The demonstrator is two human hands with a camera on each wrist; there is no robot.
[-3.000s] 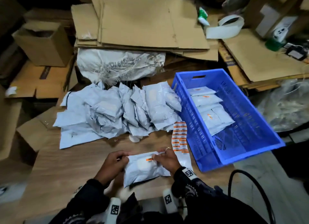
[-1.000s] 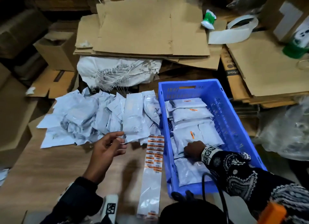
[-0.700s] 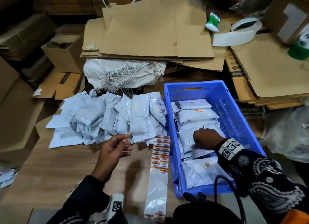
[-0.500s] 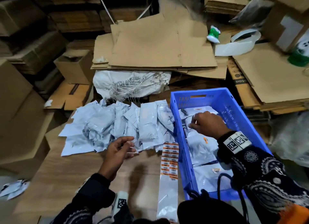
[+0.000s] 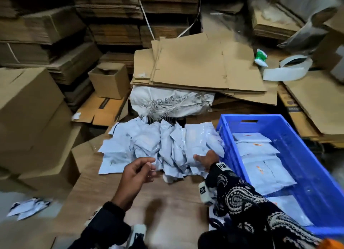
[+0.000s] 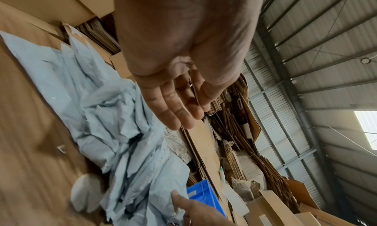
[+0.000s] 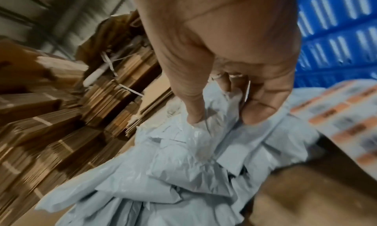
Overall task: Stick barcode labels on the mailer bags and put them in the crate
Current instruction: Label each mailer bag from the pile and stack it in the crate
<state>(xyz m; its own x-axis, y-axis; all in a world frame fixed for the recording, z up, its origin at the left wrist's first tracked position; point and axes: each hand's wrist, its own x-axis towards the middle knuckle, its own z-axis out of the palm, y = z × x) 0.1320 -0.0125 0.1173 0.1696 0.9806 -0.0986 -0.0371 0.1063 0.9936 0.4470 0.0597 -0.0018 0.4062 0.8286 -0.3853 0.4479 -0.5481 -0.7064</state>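
One more bag down, next being picked

Having left the blue plastic crate (image 5: 309, 146), where labelled bags are lying flat, the right hand (image 5: 205, 158) is now pinching a pale grey plastic mailer bag (image 5: 197, 146) in the heap at the wooden bench's (image 5: 104, 193) far edge, beside the crate. Relaxed and holding nothing, the left hand (image 5: 136, 171) is hovering just short of the heap. Labelling comes next.

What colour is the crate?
Blue. The crate shows best in the head view, with labelled mailer bags lying inside.
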